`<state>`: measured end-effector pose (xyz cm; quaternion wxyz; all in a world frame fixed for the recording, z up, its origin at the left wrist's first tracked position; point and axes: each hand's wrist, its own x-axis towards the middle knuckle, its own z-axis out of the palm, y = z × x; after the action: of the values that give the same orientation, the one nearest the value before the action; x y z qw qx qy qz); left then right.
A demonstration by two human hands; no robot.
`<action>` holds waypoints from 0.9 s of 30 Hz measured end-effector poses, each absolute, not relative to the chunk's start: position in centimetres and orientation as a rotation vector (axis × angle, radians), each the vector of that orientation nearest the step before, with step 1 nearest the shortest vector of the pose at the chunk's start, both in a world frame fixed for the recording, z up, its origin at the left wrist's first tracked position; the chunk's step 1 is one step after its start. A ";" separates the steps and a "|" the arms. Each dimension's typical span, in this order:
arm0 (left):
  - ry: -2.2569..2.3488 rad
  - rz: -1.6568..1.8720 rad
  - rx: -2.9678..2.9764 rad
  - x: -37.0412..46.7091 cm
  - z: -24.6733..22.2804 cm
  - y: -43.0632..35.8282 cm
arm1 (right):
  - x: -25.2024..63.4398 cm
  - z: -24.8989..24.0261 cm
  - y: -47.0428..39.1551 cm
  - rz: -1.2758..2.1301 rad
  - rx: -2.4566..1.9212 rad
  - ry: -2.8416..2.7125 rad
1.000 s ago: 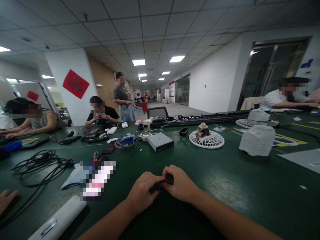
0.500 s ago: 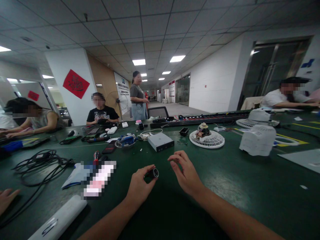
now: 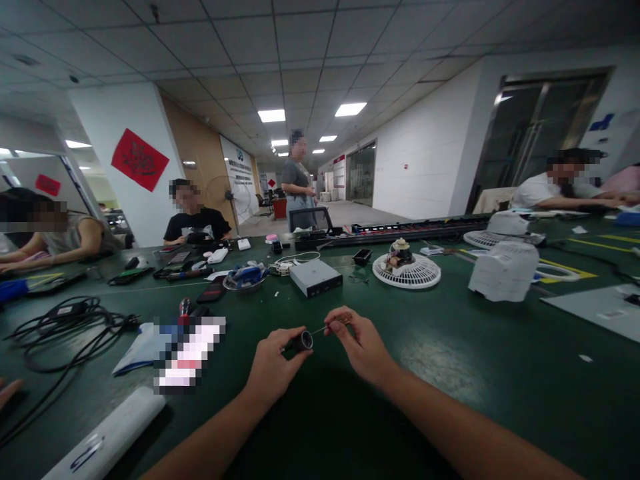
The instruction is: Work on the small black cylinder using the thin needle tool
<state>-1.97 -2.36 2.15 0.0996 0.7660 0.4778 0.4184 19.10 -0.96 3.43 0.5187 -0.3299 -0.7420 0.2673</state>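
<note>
My left hand (image 3: pixel 273 363) grips a short black cylinder (image 3: pixel 304 341) between thumb and fingers. A round, silvery-rimmed end of the cylinder faces up and to the right. In a pinch, my right hand (image 3: pixel 361 343) holds a small thin piece (image 3: pixel 342 319), brownish gold in colour, partly covered by the fingers. From its tip a fine light line, like a wire or thin rod, runs toward the cylinder's rim; I cannot tell whether they touch. Both hands are above the green tabletop (image 3: pixel 320 427).
Beyond my hands lie a grey disc drive (image 3: pixel 316 277), a small black box (image 3: pixel 363 256) and a white fan grille (image 3: pixel 407 271). A white housing (image 3: pixel 504 272) stands right. Leftward are black cables (image 3: pixel 65 327), a red-handled tool (image 3: pixel 185 309) and a long white case (image 3: pixel 107 437). Several people sit or stand around.
My right hand has closed its fingers and now pinches a thin piece beside the cylinder. The left hand has turned the cylinder slightly. The standing person has shifted right relative to the background.
</note>
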 end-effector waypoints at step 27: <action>1.437 1.283 2.284 -2.1 1.5 -1.8 | 19.1 3.2 -0.3 0.828 -0.772 -1.700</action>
<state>-2.13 -1.76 1.46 0.0767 0.7622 0.4796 0.4281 19.10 -0.34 3.18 0.5225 -0.3224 -0.7097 0.3455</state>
